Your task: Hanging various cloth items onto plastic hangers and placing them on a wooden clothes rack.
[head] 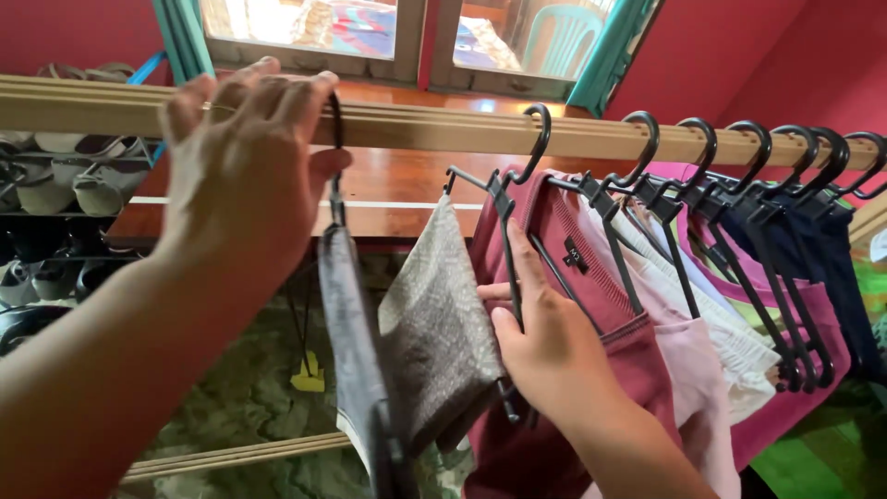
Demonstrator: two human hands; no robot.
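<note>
My left hand grips the hook of a black hanger at the wooden rail. A grey garment hangs from that hanger. My right hand holds the frame of the neighbouring black hanger, which carries a dark red top. The hook of this second hanger sits over the rail.
Further right on the rail hang several more black hangers with a pale pink top, a white garment, a magenta top and a navy garment. Shoes on a rack stand at left. A window is behind.
</note>
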